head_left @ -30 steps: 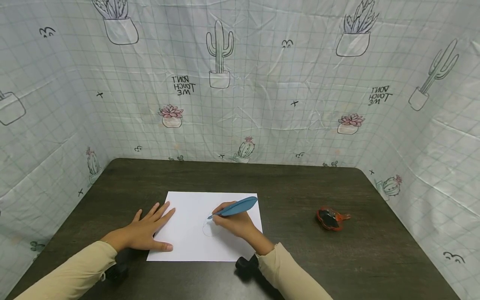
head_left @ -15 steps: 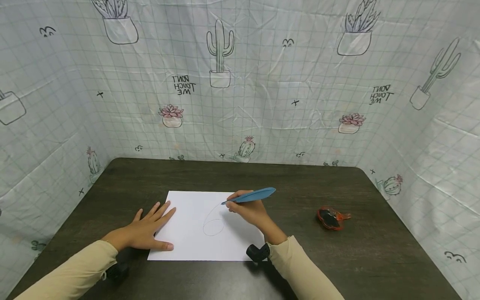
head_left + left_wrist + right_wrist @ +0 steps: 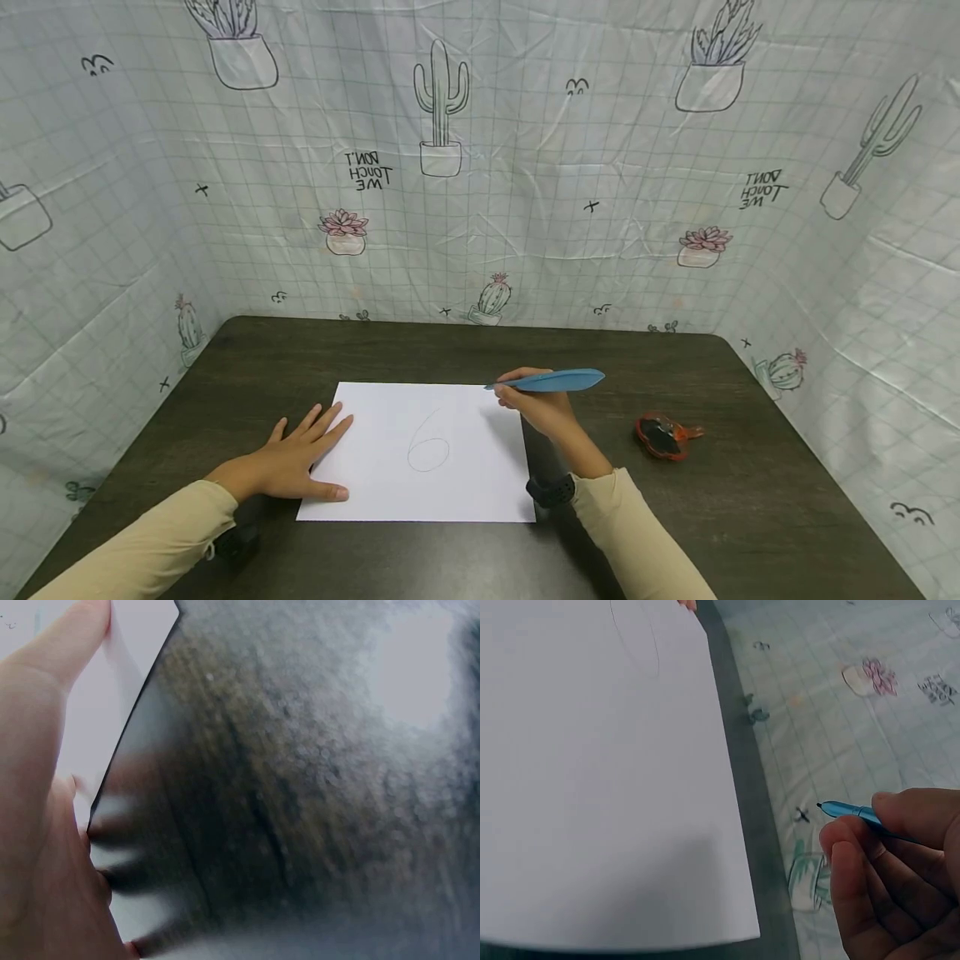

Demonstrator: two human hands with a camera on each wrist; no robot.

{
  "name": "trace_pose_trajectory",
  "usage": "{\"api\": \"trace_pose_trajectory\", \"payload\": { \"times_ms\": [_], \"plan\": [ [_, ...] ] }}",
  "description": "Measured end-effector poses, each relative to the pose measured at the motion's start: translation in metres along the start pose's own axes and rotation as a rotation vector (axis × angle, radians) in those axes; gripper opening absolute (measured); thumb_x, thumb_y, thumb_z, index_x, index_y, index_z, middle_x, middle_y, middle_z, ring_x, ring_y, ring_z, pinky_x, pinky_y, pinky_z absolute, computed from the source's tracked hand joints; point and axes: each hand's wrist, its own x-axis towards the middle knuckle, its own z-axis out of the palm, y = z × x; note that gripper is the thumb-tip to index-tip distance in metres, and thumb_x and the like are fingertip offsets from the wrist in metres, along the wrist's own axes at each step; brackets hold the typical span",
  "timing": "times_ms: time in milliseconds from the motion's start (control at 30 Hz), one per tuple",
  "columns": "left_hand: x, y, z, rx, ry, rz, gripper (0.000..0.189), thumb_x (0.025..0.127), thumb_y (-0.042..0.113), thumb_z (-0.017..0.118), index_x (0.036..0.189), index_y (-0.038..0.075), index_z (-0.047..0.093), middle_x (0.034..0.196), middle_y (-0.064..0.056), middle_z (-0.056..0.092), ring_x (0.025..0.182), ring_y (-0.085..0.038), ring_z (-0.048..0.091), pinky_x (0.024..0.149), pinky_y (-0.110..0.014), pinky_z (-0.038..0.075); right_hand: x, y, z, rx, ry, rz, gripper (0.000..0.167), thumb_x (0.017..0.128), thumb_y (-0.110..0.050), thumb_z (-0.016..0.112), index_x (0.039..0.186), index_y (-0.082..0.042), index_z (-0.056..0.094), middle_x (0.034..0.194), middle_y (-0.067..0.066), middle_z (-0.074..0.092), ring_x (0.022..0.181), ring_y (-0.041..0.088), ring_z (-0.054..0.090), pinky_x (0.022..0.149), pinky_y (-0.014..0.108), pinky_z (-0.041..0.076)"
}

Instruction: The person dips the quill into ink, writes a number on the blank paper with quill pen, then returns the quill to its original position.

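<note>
A white sheet of paper (image 3: 472, 492) lies on the dark table, bearing a thin drawn figure like a "6" (image 3: 428, 439). My left hand (image 3: 288, 462) rests with spread fingers over the sheet's left edge; its thumb (image 3: 64, 645) lies on the paper in the left wrist view. Near the sheet's top right corner, my right hand (image 3: 543, 408) pinches a blue feather-shaped pen (image 3: 562, 381) between thumb and fingers. In the right wrist view the pen's dark tip (image 3: 820, 805) points away from the fingertips, raised off the paper.
A small orange-red and black object (image 3: 662, 437) lies on the table (image 3: 750, 500) to the right. Black wrist devices (image 3: 551, 492) sit at both wrists. A white cloth with cactus prints (image 3: 525, 167) hangs around the table's back and sides.
My right hand has moved up and right with the pen, from the drawn loop to the sheet's top right. The figure's curved stroke and loop now show fully. The left hand stays put.
</note>
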Motion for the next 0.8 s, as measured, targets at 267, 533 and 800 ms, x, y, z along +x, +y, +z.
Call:
{"api": "trace_pose_trajectory", "payload": {
  "times_ms": [267, 533, 800],
  "plan": [
    [-0.001, 0.001, 0.0, -0.002, 0.003, 0.002, 0.109, 0.075, 0.07, 0.064, 0.154, 0.012, 0.019, 0.161, -0.015, 0.003, 0.144, -0.047, 0.001, 0.097, -0.078, -0.003, -0.002, 0.015, -0.031, 0.032, 0.066, 0.031, 0.03, 0.088, -0.004, 0.067, 0.111, 0.015, 0.063, 0.097, 0.024, 0.07, 0.087, 0.028, 0.071, 0.077, 0.035, 0.057],
    [-0.002, 0.002, -0.002, -0.008, -0.002, 0.001, 0.108, 0.076, 0.069, 0.065, 0.154, 0.011, 0.019, 0.161, -0.016, 0.002, 0.144, -0.047, 0.0, 0.097, -0.078, -0.004, -0.012, 0.024, -0.055, 0.003, 0.068, 0.066, 0.035, 0.091, -0.007, 0.065, 0.116, 0.016, 0.059, 0.096, 0.02, 0.071, 0.082, 0.015, 0.071, 0.078, 0.032, 0.057],
    [-0.002, 0.002, 0.0, -0.008, -0.004, 0.004, 0.108, 0.076, 0.069, 0.064, 0.155, 0.012, 0.018, 0.161, -0.016, 0.002, 0.144, -0.047, -0.001, 0.097, -0.078, -0.004, -0.021, 0.033, -0.081, -0.064, 0.073, 0.08, 0.036, 0.094, -0.01, 0.062, 0.121, 0.014, 0.057, 0.102, 0.025, 0.069, 0.081, 0.009, 0.069, 0.08, 0.035, 0.056]
  ]
}}
